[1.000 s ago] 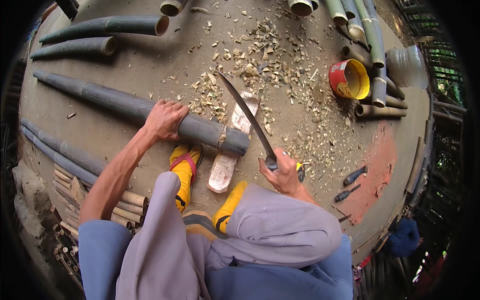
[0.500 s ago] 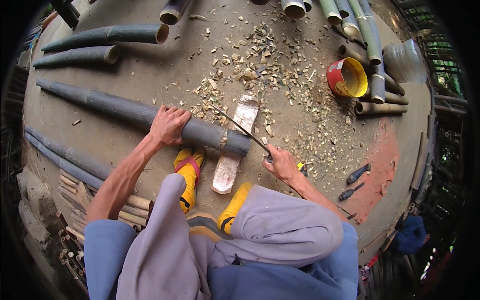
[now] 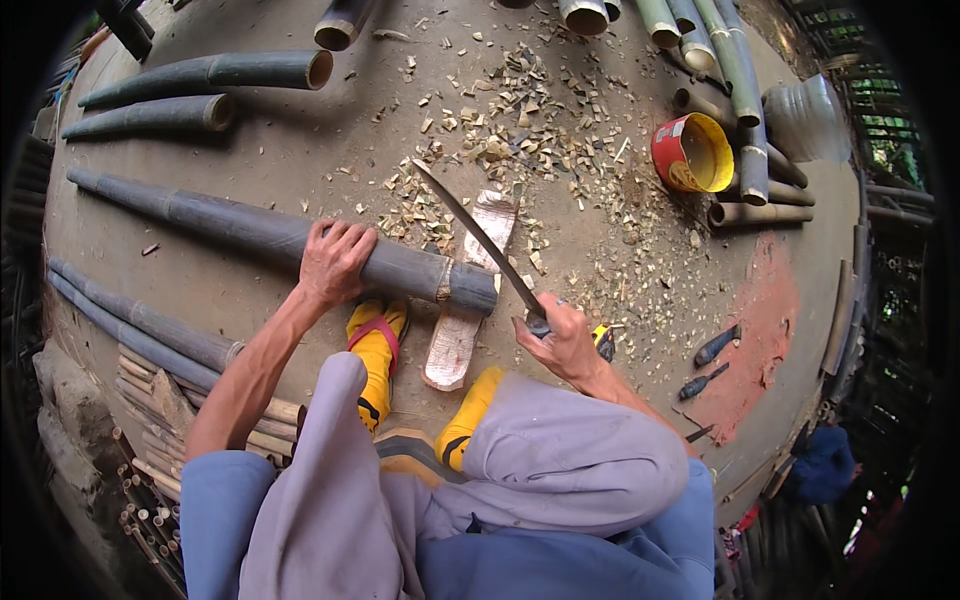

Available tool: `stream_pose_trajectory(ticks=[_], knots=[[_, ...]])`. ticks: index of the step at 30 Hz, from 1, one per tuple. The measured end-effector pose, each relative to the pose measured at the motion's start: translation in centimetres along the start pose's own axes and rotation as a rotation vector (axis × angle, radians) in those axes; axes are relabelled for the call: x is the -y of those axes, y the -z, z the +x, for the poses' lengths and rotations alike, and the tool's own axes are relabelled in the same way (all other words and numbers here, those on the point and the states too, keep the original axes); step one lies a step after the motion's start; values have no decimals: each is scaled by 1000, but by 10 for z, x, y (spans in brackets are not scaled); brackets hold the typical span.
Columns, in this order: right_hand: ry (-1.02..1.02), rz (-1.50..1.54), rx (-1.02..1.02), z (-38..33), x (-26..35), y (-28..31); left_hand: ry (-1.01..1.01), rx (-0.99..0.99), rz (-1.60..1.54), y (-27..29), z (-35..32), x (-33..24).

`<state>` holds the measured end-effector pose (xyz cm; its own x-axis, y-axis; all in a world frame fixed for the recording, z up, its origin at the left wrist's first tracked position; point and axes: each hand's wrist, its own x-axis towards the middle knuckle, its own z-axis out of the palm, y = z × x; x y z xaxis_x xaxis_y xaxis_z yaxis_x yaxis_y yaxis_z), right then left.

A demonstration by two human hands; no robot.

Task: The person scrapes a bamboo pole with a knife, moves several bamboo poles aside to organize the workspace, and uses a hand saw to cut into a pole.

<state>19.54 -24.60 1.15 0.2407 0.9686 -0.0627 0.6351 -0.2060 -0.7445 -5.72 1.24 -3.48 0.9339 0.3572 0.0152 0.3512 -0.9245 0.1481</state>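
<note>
A long dark bamboo pole (image 3: 240, 222) lies slantwise before me, its right end resting across a pale chopped wooden block (image 3: 453, 350). My left hand (image 3: 337, 262) is wrapped over the pole, a little left of its ringed joint. In my right hand (image 3: 562, 338) is the handle of a machete (image 3: 475, 228). Its long, slightly curved blade points up and left, over the block and apart from the pole's cut end. My fingers hide most of the handle.
Wood chips (image 3: 520, 130) litter the ground beyond the block. A red and yellow bucket (image 3: 693, 153) stands at right beside stacked bamboo. Dark-handled tools (image 3: 716, 345) and a tape measure (image 3: 603, 341) lie right of my hand. More bamboo poles (image 3: 215, 75) lie at far left.
My right hand has turned and raised the machete, so its blade shows broader and sits farther from the pole. The left hand keeps its grip; the pole has barely shifted.
</note>
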Motion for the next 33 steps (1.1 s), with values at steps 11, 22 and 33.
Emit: stream_pose_trajectory(ticks=[11, 22, 33], knots=[[20, 14, -130, 2, 9, 6, 11, -89, -6, -7, -3, -1], [28, -162, -13, -8, -24, -9, 8, -204, 34, -17, -4, -6], [-66, -91, 106, -7, -37, -7, 24, -243, 68, -18, -6, -8]])
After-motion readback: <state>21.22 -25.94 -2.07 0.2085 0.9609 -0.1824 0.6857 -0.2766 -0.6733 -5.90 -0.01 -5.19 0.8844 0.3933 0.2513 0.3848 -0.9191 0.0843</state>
